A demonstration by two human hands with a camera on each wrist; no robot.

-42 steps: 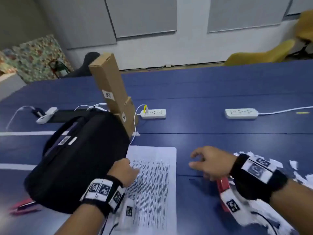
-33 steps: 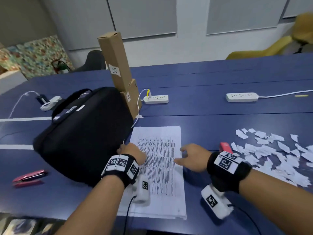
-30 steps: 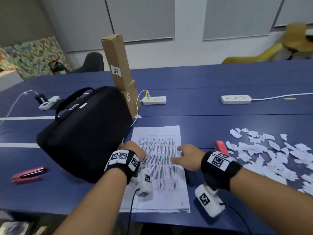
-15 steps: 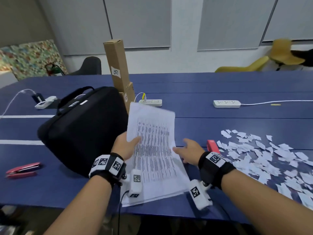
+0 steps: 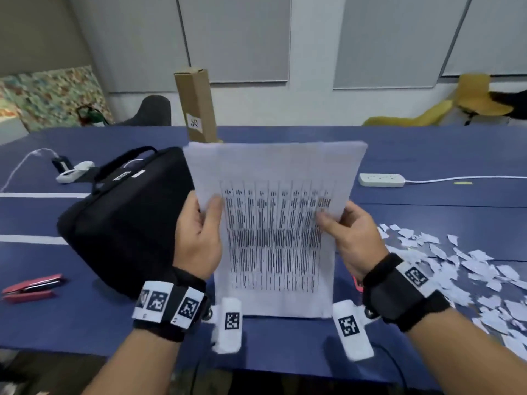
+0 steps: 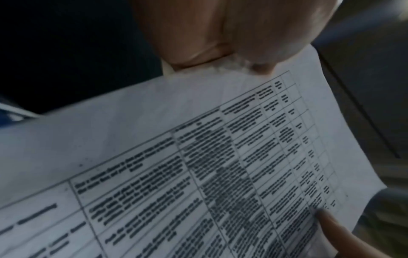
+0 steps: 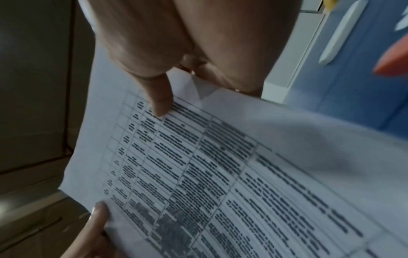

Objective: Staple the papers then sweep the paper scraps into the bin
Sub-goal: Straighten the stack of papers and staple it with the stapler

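A stack of printed papers (image 5: 275,223) stands upright on its lower edge on the blue table (image 5: 427,212), held between both hands. My left hand (image 5: 201,223) grips the left edge with the thumb on the front; my right hand (image 5: 342,226) grips the right edge the same way. The left wrist view shows the papers (image 6: 198,165) pinched under my left thumb, and the right wrist view shows them (image 7: 220,174) under my right thumb. A red stapler (image 5: 30,287) lies at the far left of the table. White paper scraps (image 5: 456,266) litter the right side.
A black bag (image 5: 125,223) sits left of the papers, with tall cardboard boxes (image 5: 196,109) behind it. A white power strip (image 5: 381,179) lies at the back right. Something red (image 5: 358,283) peeks out beside my right wrist. Yellow chairs (image 5: 470,104) stand beyond the table.
The papers lay flat on the table with my hands on them; both hands have lifted the stack and stood it upright on its lower edge.
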